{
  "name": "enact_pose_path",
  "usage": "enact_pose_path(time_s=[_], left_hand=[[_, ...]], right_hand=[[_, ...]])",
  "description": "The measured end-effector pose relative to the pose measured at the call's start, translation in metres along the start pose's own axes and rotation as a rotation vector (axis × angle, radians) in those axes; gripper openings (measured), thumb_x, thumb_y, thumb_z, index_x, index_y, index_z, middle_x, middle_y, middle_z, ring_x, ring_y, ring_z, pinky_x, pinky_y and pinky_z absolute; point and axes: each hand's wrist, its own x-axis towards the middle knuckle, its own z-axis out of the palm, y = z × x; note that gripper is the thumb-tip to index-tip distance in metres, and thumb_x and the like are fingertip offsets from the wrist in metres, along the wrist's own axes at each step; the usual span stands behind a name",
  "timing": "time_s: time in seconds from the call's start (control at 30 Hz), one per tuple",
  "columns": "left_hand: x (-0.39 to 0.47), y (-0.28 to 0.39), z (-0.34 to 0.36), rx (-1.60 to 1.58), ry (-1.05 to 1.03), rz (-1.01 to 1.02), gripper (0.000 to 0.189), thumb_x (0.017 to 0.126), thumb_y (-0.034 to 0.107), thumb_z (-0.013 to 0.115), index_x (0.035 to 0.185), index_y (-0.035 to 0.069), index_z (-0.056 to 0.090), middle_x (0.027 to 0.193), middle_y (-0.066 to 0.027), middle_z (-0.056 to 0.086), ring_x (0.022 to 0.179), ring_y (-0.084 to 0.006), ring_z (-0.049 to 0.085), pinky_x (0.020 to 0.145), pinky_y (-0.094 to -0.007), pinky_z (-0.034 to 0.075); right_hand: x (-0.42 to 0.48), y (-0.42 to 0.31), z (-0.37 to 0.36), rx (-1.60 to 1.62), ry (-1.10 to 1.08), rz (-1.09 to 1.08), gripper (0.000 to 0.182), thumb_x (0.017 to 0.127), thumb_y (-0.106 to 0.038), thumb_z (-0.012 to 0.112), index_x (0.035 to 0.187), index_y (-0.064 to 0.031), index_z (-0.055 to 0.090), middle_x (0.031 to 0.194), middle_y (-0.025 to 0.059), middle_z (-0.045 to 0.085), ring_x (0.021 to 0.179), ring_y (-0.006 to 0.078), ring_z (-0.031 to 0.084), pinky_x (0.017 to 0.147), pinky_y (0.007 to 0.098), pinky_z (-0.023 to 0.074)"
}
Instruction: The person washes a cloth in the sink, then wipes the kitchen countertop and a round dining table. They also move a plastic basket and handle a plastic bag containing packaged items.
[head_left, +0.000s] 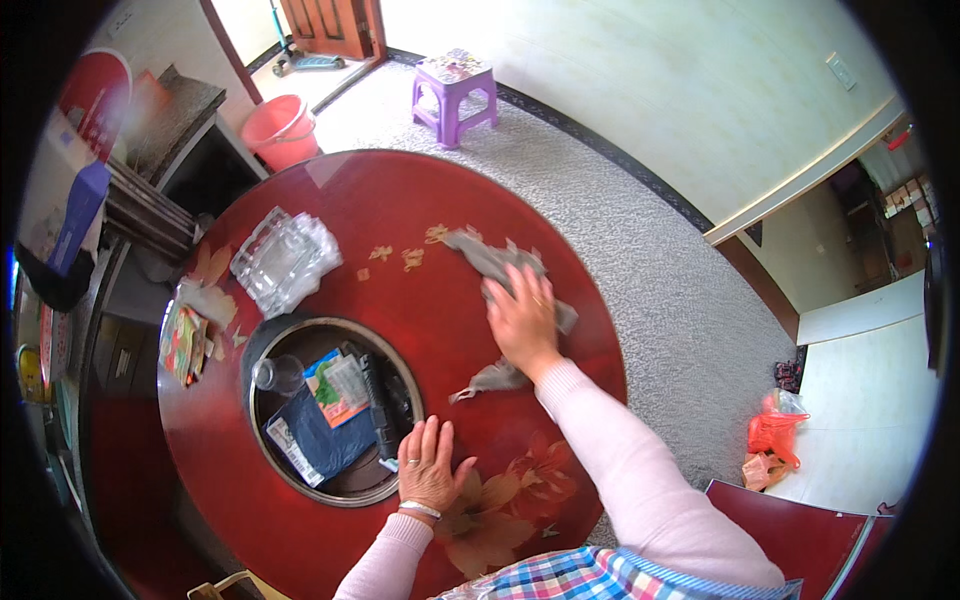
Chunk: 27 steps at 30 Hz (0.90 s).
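Observation:
A crumpled grey cloth (491, 259) lies on the round red table (390, 195), partly under my right hand (523, 311), which presses on it with fingers spread. My left hand (431, 461) rests on the tabletop beside the metal rim of the recessed well, holding nothing. In the well lie a dark plastic parcel with a label (330, 435), a green and orange packet (334, 394), a clear cup (279, 373) and a black elongated object (381, 412).
Clear plastic containers (281, 262) and colourful packets (184, 341) stand near the table's left side. Beyond the table are a pink bucket (281, 131) and a purple stool (454, 94). Red bags (776, 435) lie on the right.

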Motion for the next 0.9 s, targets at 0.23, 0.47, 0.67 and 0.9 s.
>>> enact_pose_path(time_s=[0.23,0.47,0.67,0.9], left_hand=[[0.001,0.006,0.001,0.047,-0.028,0.018,0.072,0.078,0.047,0.07,0.132,0.006,0.048,0.143,-0.0137,0.038,0.133,-0.0325,0.032,0.108,-0.0471,0.031],[0.002,0.006,0.003,0.032,-0.027,-0.002,0.072,0.076,0.039,0.07,0.135,0.006,0.045,0.144,-0.0146,0.037,0.133,-0.0357,0.032,0.11,-0.0488,0.027],[-0.001,0.003,0.008,0.063,-0.033,0.018,0.065,0.082,0.032,0.064,0.136,0.003,0.043,0.146,-0.0187,0.034,0.136,-0.0381,0.03,0.113,-0.0523,0.022],[-0.061,0.121,0.046,-0.57,-0.275,0.151,0.058,0.096,0.033,0.045,0.143,-0.001,0.033,0.151,-0.0226,0.028,0.142,-0.039,0.021,0.116,-0.0526,0.008]], right_hand=[[-0.145,0.074,-0.097,-0.108,-0.172,0.217,0.044,0.088,-0.022,0.056,0.129,-0.0074,0.053,0.135,0.0244,0.043,0.133,0.0471,0.03,0.11,0.0563,0.024],[-0.034,0.006,-0.019,0.089,-0.085,-0.18,0.028,0.086,-0.016,0.058,0.111,-0.0057,0.062,0.117,0.0156,0.057,0.121,0.034,0.048,0.105,0.0472,0.0362],[-0.203,-0.028,-0.093,0.405,-0.286,-0.338,0.027,0.089,-0.018,0.05,0.111,-0.0076,0.063,0.13,0.0123,0.055,0.129,0.0312,0.044,0.109,0.0462,0.0347],[-0.305,-0.014,-0.123,0.58,-0.151,0.011,0.02,0.085,-0.015,0.057,0.1,-0.0042,0.062,0.114,0.0113,0.059,0.117,0.0294,0.051,0.097,0.0416,0.0408]])
